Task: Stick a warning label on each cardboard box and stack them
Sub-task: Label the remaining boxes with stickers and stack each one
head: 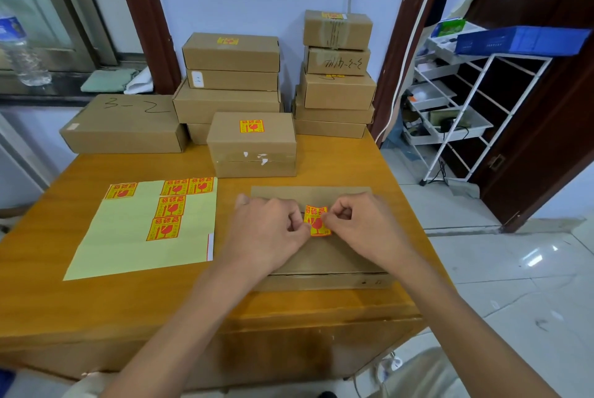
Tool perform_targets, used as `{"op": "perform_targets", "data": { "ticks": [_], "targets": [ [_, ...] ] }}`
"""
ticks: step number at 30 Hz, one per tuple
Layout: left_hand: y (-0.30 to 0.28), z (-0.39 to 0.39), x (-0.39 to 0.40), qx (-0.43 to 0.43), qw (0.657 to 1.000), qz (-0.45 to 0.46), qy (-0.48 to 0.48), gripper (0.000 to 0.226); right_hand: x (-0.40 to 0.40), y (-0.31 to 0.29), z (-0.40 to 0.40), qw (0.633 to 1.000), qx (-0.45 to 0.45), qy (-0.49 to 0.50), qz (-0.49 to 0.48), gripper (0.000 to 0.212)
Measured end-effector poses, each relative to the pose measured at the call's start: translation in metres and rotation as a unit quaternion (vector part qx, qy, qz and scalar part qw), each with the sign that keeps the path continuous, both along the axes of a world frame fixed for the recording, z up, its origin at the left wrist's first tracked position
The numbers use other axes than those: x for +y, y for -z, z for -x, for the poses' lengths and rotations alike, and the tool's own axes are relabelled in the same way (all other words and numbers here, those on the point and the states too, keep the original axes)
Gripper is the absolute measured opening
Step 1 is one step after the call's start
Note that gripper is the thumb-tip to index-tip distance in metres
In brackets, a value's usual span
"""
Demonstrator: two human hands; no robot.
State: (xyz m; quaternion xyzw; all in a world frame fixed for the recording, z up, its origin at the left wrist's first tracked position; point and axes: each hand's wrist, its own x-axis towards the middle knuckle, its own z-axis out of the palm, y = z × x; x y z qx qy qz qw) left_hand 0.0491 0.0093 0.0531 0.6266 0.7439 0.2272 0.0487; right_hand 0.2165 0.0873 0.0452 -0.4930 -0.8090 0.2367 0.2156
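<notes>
On nearest box (321,256), both hands (left hand (268,230), right hand (363,227)) pinching label (316,220)

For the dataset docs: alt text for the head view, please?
Both hands, left hand and right hand, pinch a red-and-yellow warning label over a flat cardboard box on a wooden table. A label sheet lies left; stacked boxes stand behind.
</notes>
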Motion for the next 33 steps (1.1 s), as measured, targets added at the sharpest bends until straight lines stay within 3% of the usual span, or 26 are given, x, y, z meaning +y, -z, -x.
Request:
{"op": "perform_targets", "data": {
  "ticks": [6, 20, 24, 26, 28, 33],
  "targets": [
    [0.005, -0.003, 0.000, 0.006, 1.000, 0.000, -0.027, 0.031, -0.005, -0.002, -0.001, 0.994, -0.083, 0.040, -0.060, 0.027],
    [0.011, -0.002, -0.002, -0.004, 0.999, -0.023, -0.040, 0.033, -0.008, -0.001, -0.002, 0.992, -0.089, 0.023, -0.087, 0.029],
    [0.008, 0.011, -0.004, -0.041, 0.999, -0.033, 0.012, 0.027, -0.013, 0.000, -0.011, 0.993, -0.049, -0.014, -0.107, 0.026],
    [0.007, 0.020, -0.004, -0.044, 0.997, -0.048, 0.044, 0.025, -0.016, 0.000, -0.017, 0.991, -0.058, -0.050, -0.107, 0.021],
    [0.007, 0.026, -0.003, -0.049, 0.996, -0.049, 0.062, 0.026, -0.016, 0.002, -0.021, 0.988, -0.076, -0.081, -0.110, 0.029],
    [0.013, 0.026, -0.001, -0.051, 0.996, -0.020, 0.076, 0.029, -0.012, 0.004, -0.024, 0.987, -0.073, -0.097, -0.107, 0.028]
  ]
}}
